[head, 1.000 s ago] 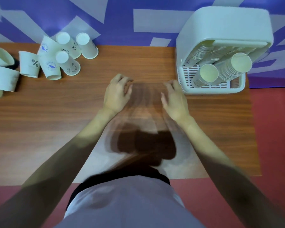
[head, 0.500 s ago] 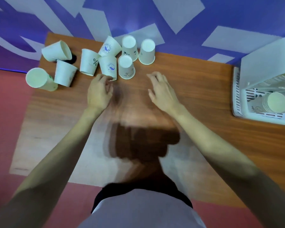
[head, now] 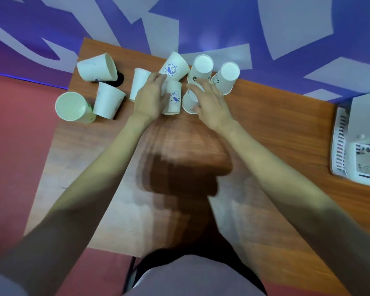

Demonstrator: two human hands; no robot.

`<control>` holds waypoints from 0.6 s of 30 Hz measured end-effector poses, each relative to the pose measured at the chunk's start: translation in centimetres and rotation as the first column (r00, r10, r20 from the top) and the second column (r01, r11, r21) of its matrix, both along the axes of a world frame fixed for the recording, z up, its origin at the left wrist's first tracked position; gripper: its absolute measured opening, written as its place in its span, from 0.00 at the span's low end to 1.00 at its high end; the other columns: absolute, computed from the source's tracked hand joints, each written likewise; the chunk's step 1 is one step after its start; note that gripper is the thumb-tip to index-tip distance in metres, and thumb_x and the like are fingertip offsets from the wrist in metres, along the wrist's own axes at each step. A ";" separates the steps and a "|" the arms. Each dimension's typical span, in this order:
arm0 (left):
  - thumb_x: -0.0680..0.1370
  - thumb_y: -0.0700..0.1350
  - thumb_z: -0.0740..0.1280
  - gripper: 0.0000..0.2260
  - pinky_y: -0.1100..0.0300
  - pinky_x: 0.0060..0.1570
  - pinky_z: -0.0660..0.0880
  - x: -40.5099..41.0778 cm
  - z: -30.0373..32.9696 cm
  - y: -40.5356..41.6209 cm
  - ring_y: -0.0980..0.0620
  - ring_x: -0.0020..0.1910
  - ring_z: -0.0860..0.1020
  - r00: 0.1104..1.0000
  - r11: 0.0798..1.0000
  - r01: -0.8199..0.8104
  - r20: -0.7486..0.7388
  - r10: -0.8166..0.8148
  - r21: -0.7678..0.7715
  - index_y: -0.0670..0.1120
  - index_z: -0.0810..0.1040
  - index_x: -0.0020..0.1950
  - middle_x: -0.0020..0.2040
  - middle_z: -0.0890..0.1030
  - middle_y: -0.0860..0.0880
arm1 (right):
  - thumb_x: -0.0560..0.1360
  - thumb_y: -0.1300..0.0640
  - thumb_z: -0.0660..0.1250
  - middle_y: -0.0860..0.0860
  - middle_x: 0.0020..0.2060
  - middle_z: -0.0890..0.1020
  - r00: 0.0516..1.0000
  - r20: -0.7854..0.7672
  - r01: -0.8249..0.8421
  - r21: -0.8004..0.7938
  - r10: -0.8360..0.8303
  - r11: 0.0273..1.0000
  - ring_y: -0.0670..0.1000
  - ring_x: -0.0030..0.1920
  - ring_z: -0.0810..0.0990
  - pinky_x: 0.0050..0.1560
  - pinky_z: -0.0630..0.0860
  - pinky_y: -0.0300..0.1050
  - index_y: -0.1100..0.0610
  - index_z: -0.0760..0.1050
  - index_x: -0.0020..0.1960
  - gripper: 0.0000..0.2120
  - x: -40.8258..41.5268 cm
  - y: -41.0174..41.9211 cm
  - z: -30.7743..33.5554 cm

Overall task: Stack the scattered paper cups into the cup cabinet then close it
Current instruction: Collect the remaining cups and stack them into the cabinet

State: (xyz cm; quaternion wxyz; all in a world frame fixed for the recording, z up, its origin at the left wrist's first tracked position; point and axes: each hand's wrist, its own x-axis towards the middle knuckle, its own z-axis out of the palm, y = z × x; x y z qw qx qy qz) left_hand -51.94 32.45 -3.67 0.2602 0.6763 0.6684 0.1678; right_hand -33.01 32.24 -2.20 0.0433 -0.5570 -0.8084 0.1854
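Several white paper cups are scattered at the table's far left. My left hand (head: 149, 99) grips an upside-down cup with a blue logo (head: 174, 99), thumb on its side and fingers curled at its base. A tilted logo cup (head: 174, 66) leans just behind it. With straight fingers, my right hand (head: 210, 103) rests on a smaller upside-down cup (head: 188, 103). Two more upside-down cups (head: 203, 68) (head: 228, 76) stand beyond it. The white cup cabinet (head: 360, 144) stands open at the right edge, mostly cut off.
Left of my hands stand a plain cup (head: 139, 82), another upside-down cup (head: 108, 100), a cup on its side (head: 96, 67) and an upright cup (head: 72, 106) at the wooden table's (head: 276, 124) left edge. A purple-and-white wall runs behind the table.
My view swung left from the cabinet to the cups. Both hands moved forward from bare table onto the cups; the left hand took hold of the logo cup.
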 end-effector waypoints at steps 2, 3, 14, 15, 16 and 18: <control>0.76 0.42 0.66 0.23 0.51 0.57 0.70 0.3 -0.2 -0.4 0.44 0.59 0.74 1.000 1.000 0.003 0.002 -0.003 -0.016 0.41 0.68 0.70 0.66 0.71 0.44 | 0.69 0.66 0.68 0.58 0.64 0.70 0.994 -0.083 0.066 -0.010 -0.067 0.998 0.61 0.61 0.70 0.62 0.70 0.57 0.57 0.69 0.67 0.26 0.4 -0.8 0.7; 0.75 0.42 0.67 0.23 0.51 0.56 0.71 0.5 -0.2 -0.7 0.43 0.58 0.75 1.000 1.000 0.000 0.005 0.001 -0.021 0.42 0.68 0.70 0.64 0.71 0.43 | 0.68 0.65 0.69 0.59 0.60 0.71 0.989 -0.092 0.119 0.016 -0.117 0.993 0.62 0.58 0.71 0.59 0.71 0.57 0.59 0.70 0.64 0.25 0.8 -1.4 0.9; 0.76 0.37 0.65 0.06 0.59 0.40 0.67 2.0 1.7 -8.2 0.44 0.42 0.76 0.985 0.994 -0.063 0.164 0.047 0.093 0.39 0.80 0.50 0.46 0.77 0.41 | 0.66 0.57 0.72 0.60 0.56 0.66 0.884 -0.047 0.448 -0.192 -0.465 0.873 0.62 0.46 0.75 0.45 0.74 0.49 0.59 0.56 0.73 0.40 6.7 -12.4 1.0; 0.76 0.36 0.66 0.06 0.62 0.39 0.66 2.3 2.0 -9.3 0.46 0.41 0.76 0.982 0.993 -0.059 0.182 0.040 0.101 0.39 0.80 0.50 0.45 0.77 0.41 | 0.67 0.56 0.71 0.60 0.56 0.65 0.882 -0.012 0.457 -0.224 -0.471 0.861 0.61 0.41 0.74 0.43 0.74 0.49 0.55 0.52 0.75 0.43 7.1 -12.9 1.0; 0.76 0.36 0.66 0.06 0.64 0.40 0.65 2.6 2.2 -10.4 0.47 0.40 0.75 0.980 0.993 -0.055 0.196 0.034 0.104 0.39 0.80 0.50 0.45 0.77 0.42 | 0.68 0.55 0.70 0.59 0.56 0.64 0.882 0.034 0.461 -0.260 -0.469 0.849 0.60 0.38 0.72 0.41 0.73 0.48 0.50 0.48 0.77 0.45 7.4 -13.3 1.1; 0.76 0.36 0.66 0.06 0.64 0.40 0.66 3.2 2.5 -12.5 0.49 0.40 0.76 0.974 0.995 -0.048 0.224 0.027 0.089 0.40 0.81 0.50 0.45 0.78 0.43 | 0.70 0.53 0.68 0.58 0.56 0.64 0.894 0.136 0.447 -0.330 -0.427 0.831 0.58 0.34 0.69 0.40 0.71 0.47 0.42 0.41 0.76 0.46 7.9 -13.6 1.4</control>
